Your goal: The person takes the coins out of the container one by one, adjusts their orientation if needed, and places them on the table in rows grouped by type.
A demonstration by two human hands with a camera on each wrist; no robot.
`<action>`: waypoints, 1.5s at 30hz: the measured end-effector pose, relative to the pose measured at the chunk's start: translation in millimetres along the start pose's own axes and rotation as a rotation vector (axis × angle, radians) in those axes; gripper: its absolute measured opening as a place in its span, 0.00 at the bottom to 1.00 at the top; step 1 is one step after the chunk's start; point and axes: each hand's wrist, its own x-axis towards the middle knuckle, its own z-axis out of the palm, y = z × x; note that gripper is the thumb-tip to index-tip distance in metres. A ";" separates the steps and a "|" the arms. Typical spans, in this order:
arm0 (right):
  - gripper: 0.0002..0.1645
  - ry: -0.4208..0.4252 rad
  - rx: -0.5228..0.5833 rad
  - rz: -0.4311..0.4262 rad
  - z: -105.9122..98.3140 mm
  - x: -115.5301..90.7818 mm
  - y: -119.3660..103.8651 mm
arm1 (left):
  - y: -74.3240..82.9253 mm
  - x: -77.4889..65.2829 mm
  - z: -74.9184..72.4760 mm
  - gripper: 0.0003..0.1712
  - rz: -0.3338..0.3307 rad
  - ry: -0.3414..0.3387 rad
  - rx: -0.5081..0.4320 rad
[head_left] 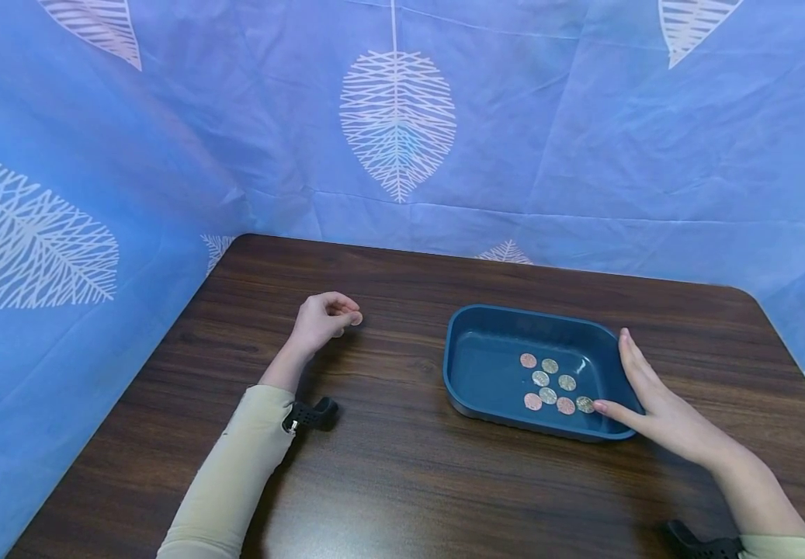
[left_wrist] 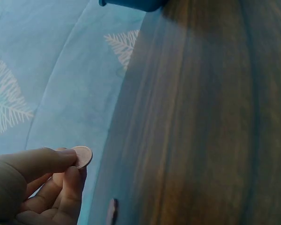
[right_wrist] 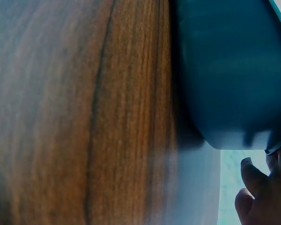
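On the left of the table my left hand [head_left: 320, 320] pinches a coin [left_wrist: 83, 156] between thumb and fingertips, above the wood. A second coin [left_wrist: 112, 211] shows near that hand, partly hidden below it in the head view. To the right stands a dark blue rectangular tray [head_left: 493, 309] with rounded corners. Several coins [head_left: 540, 378], some copper and some pale, lie flat inside it, mostly in its middle and right part. My right hand [head_left: 678, 423] holds the tray's right end, thumb over the rim beside a coin [head_left: 584, 404], fingers along the outer side.
The brown wooden table [head_left: 388, 489] has rounded back corners. Behind and beside it hangs a blue cloth [head_left: 269, 116] with white leaf prints. Black straps [head_left: 311, 415] are worn at both wrists, below pale sleeves [head_left: 234, 473].
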 end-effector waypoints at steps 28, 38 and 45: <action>0.61 0.005 0.008 -0.002 2.5 -2.5 -2.0 | -8.6 2.2 6.7 0.05 0.061 -0.060 0.355; 0.61 0.006 0.012 0.003 3.0 -2.4 -2.5 | -4.4 0.6 8.3 0.06 0.048 -0.071 0.384; 0.61 0.005 0.017 0.006 3.1 -2.2 -2.7 | -5.4 0.6 8.1 0.07 0.052 -0.075 0.381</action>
